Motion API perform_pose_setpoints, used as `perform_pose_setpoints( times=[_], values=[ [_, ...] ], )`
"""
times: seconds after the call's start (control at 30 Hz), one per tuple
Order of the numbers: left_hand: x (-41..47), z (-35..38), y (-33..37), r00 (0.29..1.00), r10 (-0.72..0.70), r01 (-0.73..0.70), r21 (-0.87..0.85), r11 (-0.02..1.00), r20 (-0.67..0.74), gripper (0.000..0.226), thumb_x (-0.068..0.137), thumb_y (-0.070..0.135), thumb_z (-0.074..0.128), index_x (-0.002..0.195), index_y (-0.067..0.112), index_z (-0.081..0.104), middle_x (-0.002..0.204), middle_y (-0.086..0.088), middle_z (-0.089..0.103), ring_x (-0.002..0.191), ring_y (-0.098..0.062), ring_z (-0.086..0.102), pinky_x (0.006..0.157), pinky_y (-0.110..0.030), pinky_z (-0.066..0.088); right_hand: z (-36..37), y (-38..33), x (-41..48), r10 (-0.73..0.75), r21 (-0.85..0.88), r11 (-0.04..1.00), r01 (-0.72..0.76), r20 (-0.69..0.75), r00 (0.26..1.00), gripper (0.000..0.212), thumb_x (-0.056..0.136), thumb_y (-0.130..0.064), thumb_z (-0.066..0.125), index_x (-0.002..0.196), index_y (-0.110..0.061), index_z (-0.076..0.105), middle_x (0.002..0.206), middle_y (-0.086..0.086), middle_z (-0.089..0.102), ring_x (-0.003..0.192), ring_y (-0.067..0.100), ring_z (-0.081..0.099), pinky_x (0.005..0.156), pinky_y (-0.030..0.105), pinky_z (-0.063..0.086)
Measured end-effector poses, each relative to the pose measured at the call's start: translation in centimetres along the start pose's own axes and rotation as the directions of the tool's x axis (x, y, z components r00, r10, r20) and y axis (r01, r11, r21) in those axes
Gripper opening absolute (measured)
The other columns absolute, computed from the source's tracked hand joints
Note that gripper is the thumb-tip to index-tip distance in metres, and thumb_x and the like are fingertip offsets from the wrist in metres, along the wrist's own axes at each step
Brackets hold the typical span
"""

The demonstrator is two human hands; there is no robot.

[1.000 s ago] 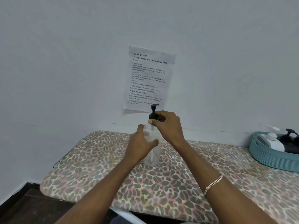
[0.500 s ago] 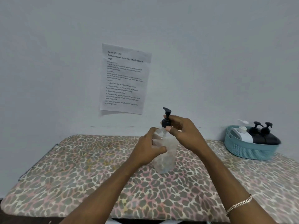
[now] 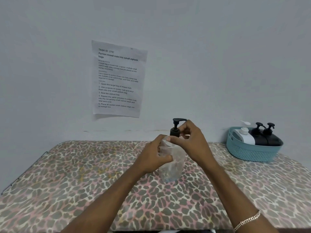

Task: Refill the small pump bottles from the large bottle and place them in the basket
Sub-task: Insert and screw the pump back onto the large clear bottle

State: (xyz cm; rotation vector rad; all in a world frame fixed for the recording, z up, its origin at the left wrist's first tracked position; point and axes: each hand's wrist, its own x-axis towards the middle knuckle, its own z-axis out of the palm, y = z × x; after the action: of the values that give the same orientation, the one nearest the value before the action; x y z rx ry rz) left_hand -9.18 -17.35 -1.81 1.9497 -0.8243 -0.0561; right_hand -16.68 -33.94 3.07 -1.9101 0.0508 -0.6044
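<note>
Head view, wide angle, looking down over a leopard-print counter (image 3: 67, 174) against a pale wall. Clear pump bottle (image 3: 173, 163) standing upright near the middle, slightly toward 1 o'clock, base on the counter; contents hard to make out through the transparent wall, only a faint bluish trace near the bottom. Left hand (image 3: 152, 158) wrapped around the bottle's body from 9 o'clock, grip clenched on it, fingers covering much of the near side. Right hand (image 3: 191, 143) at the neck from 3 o'clock, grip pinched on the black pump head (image 3: 175, 129), fingertips at its collar; spout end partly hidden behind the raised fingers. Whether the collar is threaded tight or loose: cannot tell. Gold bracelet (image 3: 247, 221) on the right wrist at 5 o'clock, both forearms cut off by the lower edge. Teal basket (image 3: 249, 152) at 3 o'clock on the counter, well apart from the hands, holding a white pump bottle (image 3: 244, 137) and two black pump bottles (image 3: 267, 138) lying tilted, lower parts hidden by the basket wall. Printed sheet (image 3: 117, 78) on the wall at 11 o'clock, small text partly blurred.
</note>
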Motion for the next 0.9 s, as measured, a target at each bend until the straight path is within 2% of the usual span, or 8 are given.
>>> perform_pose_setpoints(
  times=[0.17, 0.27, 0.33, 0.43, 0.53, 0.67, 0.77, 0.9],
  values=[
    [0.1, 0.0, -0.1, 1.000, 0.017, -0.017, 0.009, 1.000, 0.014, 0.051, 0.084, 0.023, 0.080, 0.125, 0.038, 0.055, 0.092, 0.009, 0.059, 0.078, -0.007, 0.066, 0.076, -0.038, 0.059, 0.0, -0.1, -0.2, 0.011, -0.014, 1.000, -0.010, 0.033, 0.999, 0.042, 0.082, -0.040, 0.088, 0.111, -0.027, 0.061, 0.106, -0.013, 0.069, 0.095, -0.002, 0.063, 0.086, 0.025, 0.051],
    [0.1, -0.2, -0.2, 1.000, 0.013, -0.012, -0.039, 0.999, 0.024, 0.055, 0.084, 0.021, 0.081, 0.131, 0.035, 0.056, 0.109, 0.005, 0.071, 0.093, -0.009, 0.075, 0.085, -0.041, 0.063, -1.4, 0.0, 0.5, -0.010, 0.105, 0.994, -0.009, 0.183, 0.983, 0.034, 0.094, -0.021, 0.078, 0.127, -0.028, 0.070, 0.125, -0.011, 0.074, 0.118, 0.007, 0.068, 0.109, 0.045, 0.051],
    [0.1, -0.2, -0.2, 1.000, 0.015, -0.013, -0.062, 0.998, 0.027, 0.055, 0.083, 0.021, 0.080, 0.130, 0.035, 0.057, 0.114, 0.004, 0.073, 0.097, -0.012, 0.076, 0.086, -0.045, 0.063, -2.1, 0.3, 0.8, -0.025, 0.195, 0.981, -0.021, 0.230, 0.973, 0.032, 0.095, -0.007, 0.074, 0.124, -0.021, 0.075, 0.124, -0.002, 0.077, 0.123, 0.018, 0.070, 0.114, 0.053, 0.047],
    [0.0, -0.1, -0.2, 0.999, 0.013, -0.012, -0.053, 0.999, 0.031, 0.055, 0.080, 0.025, 0.079, 0.129, 0.037, 0.057, 0.113, 0.005, 0.073, 0.096, -0.011, 0.075, 0.085, -0.043, 0.063, -2.0, 0.4, 1.1, -0.012, 0.170, 0.985, -0.016, 0.160, 0.987, 0.024, 0.083, -0.016, 0.087, 0.106, -0.022, 0.081, 0.111, 0.001, 0.080, 0.110, 0.019, 0.073, 0.109, 0.053, 0.052],
    [0.0, 0.0, -0.3, 0.999, 0.016, -0.015, -0.029, 0.999, 0.032, 0.054, 0.079, 0.030, 0.077, 0.127, 0.039, 0.056, 0.103, 0.005, 0.067, 0.089, -0.010, 0.072, 0.078, -0.038, 0.060, -0.6, 0.5, 1.0, -0.009, 0.056, 0.998, 0.004, 0.089, 0.996, 0.029, 0.076, -0.032, 0.094, 0.090, -0.026, 0.069, 0.091, -0.006, 0.070, 0.086, 0.017, 0.064, 0.087, 0.039, 0.055],
    [0.1, -0.2, -0.4, 1.000, 0.016, -0.016, -0.031, 0.999, 0.020, 0.052, 0.082, 0.024, 0.079, 0.127, 0.037, 0.056, 0.086, 0.013, 0.053, 0.073, 0.000, 0.062, 0.067, -0.023, 0.050, 0.4, 0.4, 0.9, -0.007, -0.002, 1.000, 0.007, 0.075, 0.997, 0.042, 0.080, -0.042, 0.090, 0.106, -0.022, 0.063, 0.102, 0.002, 0.069, 0.095, 0.020, 0.064, 0.084, 0.037, 0.054],
    [0.1, -0.3, -0.5, 0.999, 0.012, -0.010, -0.058, 0.998, 0.034, 0.058, 0.080, 0.028, 0.078, 0.132, 0.037, 0.055, 0.104, 0.006, 0.067, 0.088, -0.005, 0.072, 0.075, -0.032, 0.060, -0.9, 0.2, 1.3, -0.039, 0.077, 0.997, 0.023, 0.207, 0.978, 0.032, 0.089, -0.023, 0.083, 0.119, -0.027, 0.072, 0.113, -0.008, 0.075, 0.108, 0.014, 0.070, 0.098, 0.038, 0.054],
    [0.0, -0.2, -0.4, 0.999, 0.012, -0.009, -0.092, 0.996, 0.036, 0.060, 0.076, 0.027, 0.078, 0.132, 0.033, 0.057, 0.114, 0.002, 0.072, 0.096, -0.009, 0.075, 0.082, -0.037, 0.062, -2.1, 0.6, 1.7, -0.035, 0.213, 0.977, -0.024, 0.268, 0.963, 0.032, 0.089, -0.002, 0.078, 0.117, -0.016, 0.079, 0.115, 0.004, 0.080, 0.116, 0.023, 0.073, 0.110, 0.048, 0.051]
  ],
)
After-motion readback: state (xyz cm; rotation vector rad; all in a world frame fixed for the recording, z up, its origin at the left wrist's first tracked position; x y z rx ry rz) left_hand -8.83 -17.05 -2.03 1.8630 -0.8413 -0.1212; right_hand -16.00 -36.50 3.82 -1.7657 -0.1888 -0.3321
